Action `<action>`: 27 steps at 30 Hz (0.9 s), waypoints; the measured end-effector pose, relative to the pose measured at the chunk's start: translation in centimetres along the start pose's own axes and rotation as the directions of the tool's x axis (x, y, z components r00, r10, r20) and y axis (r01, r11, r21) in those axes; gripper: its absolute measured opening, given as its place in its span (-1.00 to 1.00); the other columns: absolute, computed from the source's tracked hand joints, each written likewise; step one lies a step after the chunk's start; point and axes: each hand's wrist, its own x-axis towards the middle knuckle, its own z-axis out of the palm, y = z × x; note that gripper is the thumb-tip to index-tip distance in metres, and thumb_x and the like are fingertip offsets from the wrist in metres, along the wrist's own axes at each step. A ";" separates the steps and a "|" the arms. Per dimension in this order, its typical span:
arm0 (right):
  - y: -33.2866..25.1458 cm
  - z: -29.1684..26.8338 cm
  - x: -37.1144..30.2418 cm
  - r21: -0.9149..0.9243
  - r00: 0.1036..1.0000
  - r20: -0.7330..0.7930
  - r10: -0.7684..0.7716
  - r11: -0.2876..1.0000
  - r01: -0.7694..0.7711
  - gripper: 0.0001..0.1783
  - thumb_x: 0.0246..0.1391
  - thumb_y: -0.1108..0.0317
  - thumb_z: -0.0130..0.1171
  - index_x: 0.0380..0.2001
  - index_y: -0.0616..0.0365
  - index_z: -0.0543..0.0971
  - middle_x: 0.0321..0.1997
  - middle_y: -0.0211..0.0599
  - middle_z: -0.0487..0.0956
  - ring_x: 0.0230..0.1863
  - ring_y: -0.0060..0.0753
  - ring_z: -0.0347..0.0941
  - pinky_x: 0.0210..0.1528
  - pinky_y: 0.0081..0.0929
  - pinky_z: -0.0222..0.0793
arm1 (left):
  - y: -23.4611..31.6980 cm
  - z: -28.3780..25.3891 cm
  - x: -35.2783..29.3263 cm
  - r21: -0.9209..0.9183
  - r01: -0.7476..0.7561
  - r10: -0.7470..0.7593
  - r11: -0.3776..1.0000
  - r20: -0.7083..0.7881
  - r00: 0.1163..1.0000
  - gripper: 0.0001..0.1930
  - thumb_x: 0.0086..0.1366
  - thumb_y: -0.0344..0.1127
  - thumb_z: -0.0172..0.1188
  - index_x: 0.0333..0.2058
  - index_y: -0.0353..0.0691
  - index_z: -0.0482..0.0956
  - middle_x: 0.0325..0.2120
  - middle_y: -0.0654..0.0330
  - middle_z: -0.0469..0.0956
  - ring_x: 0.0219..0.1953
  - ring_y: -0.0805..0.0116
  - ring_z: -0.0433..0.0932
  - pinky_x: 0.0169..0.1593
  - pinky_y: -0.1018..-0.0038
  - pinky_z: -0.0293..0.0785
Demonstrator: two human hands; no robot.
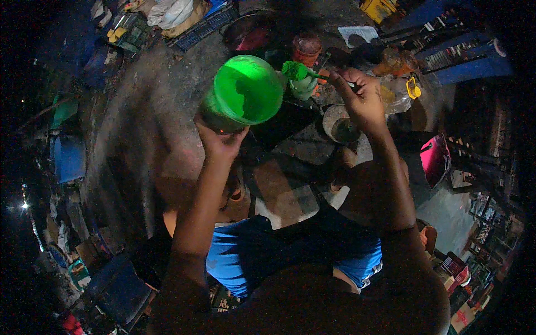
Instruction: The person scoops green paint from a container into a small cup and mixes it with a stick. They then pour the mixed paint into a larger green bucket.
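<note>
In my left hand (222, 138) is a round plastic tub (216, 106), tilted so that its mouth shows. Bright green material (237, 92), which looks like powder, coats its inside. My fingers wrap around the tub's lower side. Just right of the tub, my right hand (362, 94) grips the handle of a spoon (318, 75). A heap of the same green powder (293, 70) sits on the spoon's bowl. Below the spoon stands a small pale container (303, 88), partly hidden by it.
A whitish bucket (335, 125) and a clear jug with a yellow handle (399, 95) stand near my right wrist. Farther back are a reddish pot (306, 47), a dark basin (248, 39) and a white tray (357, 34). Crates (128, 30) lie at the far left.
</note>
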 end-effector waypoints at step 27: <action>8.9 2.7 -2.6 -0.761 0.961 0.216 -0.175 0.586 0.278 -0.34 -0.04 0.21 0.28 0.19 0.03 0.42 0.23 -0.17 0.48 0.19 -0.06 0.46 0.28 0.14 0.16 | 0.4 0.4 1.0 -0.041 0.006 0.001 0.999 0.179 0.984 -0.17 0.10 0.42 0.15 0.27 0.13 0.31 0.30 0.06 0.23 0.29 -0.13 0.25 0.24 -0.21 0.29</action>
